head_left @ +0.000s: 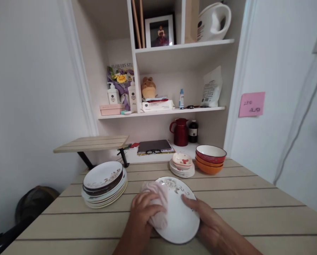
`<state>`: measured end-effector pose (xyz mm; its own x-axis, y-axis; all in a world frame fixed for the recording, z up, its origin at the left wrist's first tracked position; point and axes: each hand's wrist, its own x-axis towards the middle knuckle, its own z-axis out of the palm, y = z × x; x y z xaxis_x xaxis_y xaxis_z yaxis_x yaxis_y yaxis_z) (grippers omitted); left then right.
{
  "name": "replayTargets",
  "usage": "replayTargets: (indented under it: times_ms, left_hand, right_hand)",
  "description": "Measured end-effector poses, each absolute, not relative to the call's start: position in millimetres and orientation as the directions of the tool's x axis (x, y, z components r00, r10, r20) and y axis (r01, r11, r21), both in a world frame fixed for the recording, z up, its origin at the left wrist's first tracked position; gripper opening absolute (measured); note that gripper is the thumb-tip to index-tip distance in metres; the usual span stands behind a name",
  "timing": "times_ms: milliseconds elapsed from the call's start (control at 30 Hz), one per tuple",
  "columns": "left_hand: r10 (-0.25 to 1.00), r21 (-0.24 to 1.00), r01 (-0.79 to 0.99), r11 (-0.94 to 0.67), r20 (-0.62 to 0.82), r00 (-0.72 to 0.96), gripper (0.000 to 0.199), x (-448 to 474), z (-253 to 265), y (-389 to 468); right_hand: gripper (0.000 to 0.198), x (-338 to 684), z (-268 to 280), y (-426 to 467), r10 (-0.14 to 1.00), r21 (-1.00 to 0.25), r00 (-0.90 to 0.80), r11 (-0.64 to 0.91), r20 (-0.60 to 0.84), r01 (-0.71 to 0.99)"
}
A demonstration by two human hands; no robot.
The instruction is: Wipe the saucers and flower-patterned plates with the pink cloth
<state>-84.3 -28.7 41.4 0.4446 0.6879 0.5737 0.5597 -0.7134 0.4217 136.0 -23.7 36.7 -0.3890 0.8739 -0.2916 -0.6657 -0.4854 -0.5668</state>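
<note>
Honestly, left hand (145, 209) presses pink cloth (158, 203) onto plate (179, 216), right hand (203, 216) grasping its rim w/ 1 thumb; plate sits near table (254, 212) edge, could skid off.

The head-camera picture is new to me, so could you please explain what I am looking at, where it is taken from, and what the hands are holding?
There is no machine here. The camera sits on a person's head and looks forward and down, so the two bare hands at the bottom are the wearer's own. The left hand presses a pink cloth onto a white plate, and the right hand holds the plate's edge. All this rests on a wooden table. Also on it are a stack of plates to the left, a smaller stack of dishes and stacked red and orange bowls farther back. Shelves with bottles and a red jug stand behind.
</note>
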Motion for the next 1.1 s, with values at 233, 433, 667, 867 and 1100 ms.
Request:
replayTargets:
  times_ms: [233, 433, 667, 867, 1100]
  left_hand:
    - [0.685, 0.414, 0.707, -0.574, 0.715, 0.138, 0.057, -67.2, 22.1, -28.8]
    - [0.883, 0.928, 0.348, -0.132, 0.269, -0.385, 0.041, -60.8, 25.7, -33.4]
    - [0.869, 0.998, 0.051, -0.022, 0.044, -0.494, 0.047, -68.4, 32.1, -27.2]
    - [0.912, 0.994, -0.063, -0.086, 0.053, -0.407, 0.048, -54.0, 34.3, -30.2]
    - [0.853, 0.989, 0.079, -0.124, 0.147, -0.5, 0.056, -65.9, 40.0, -31.7]
  right_hand:
    - [0.067, 147.0, 39.6, -21.3, 0.911, -0.615, -0.174, -0.384, -0.375, -0.689]
    - [0.06, 142.2, 46.2, -26.9, 0.931, -0.724, 0.011, -0.276, -0.365, -0.633]
    - [0.058, 143.6, 46.9, -27.1, 0.954, -0.802, 0.063, -0.211, -0.295, -0.559]
    - [0.065, 135.2, 43.6, -32.4, 0.965, -0.812, 0.042, -0.193, -0.258, -0.55]
    - [0.072, 134.4, 44.5, -37.5, 0.97, -0.83, 0.123, -0.111, -0.21, -0.546]
